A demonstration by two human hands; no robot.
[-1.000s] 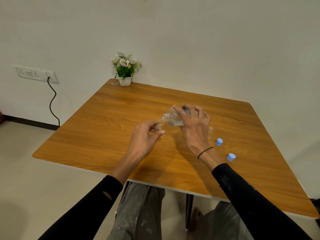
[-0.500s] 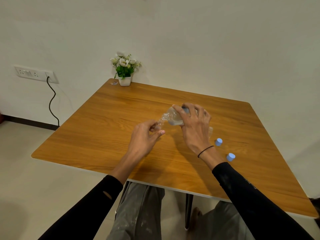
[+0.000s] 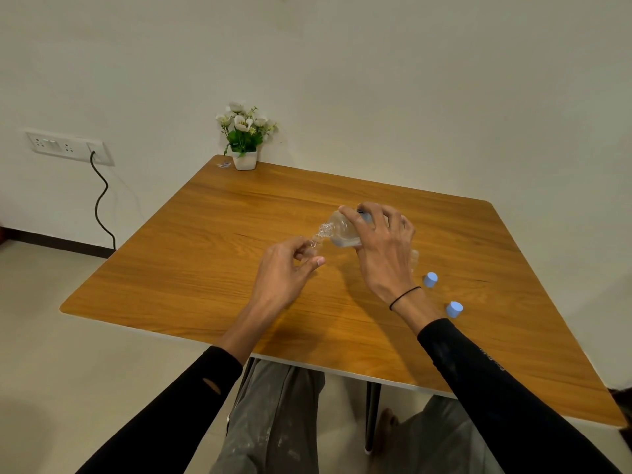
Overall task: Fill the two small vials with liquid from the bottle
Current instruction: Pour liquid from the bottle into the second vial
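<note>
A clear bottle [image 3: 342, 230] is gripped from above by the right hand [image 3: 383, 248], whose fingers are wrapped round its body. The bottle is tipped over to the left, its open mouth lowered towards a small clear vial [image 3: 313, 241]. A little pale liquid is seen pooled along the bottle's lower side. The vial is pinched between the thumb and fingertips of the left hand [image 3: 284, 271], just above the wooden table [image 3: 205, 254]; its mouth sits just below the bottle's mouth (whether the two touch cannot be told). A second vial [image 3: 414, 258] is partly hidden behind the right hand. Two light blue caps [image 3: 430, 279] are set on the table to the right of the right wrist, near each other but apart. A potted plant [image 3: 244, 138] stands at the far left corner.
</note>
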